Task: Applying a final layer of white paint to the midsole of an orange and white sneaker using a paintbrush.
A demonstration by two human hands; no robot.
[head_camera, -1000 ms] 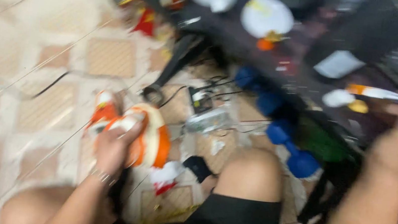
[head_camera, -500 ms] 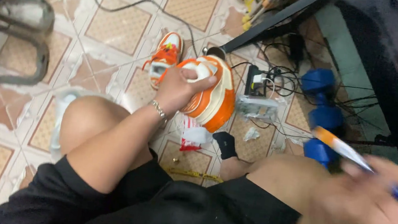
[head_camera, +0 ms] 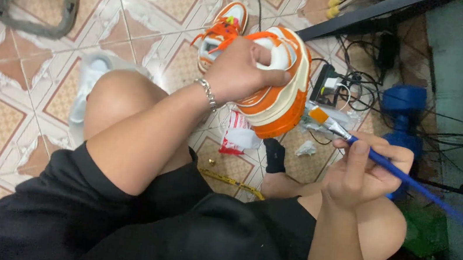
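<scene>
Sneaker, orange and white with a thick pale sole, sits raised above your knee, tipped on its side; your left hand is closed around its upper, fingers tucked into the opening; your right hand pinches a blue-handled paintbrush, its bristle tip just beside the sole; a second orange sneaker lies on the tiled floor, patterned tan and white; tangled cables and a blue dumbbell lie beyond.
</scene>
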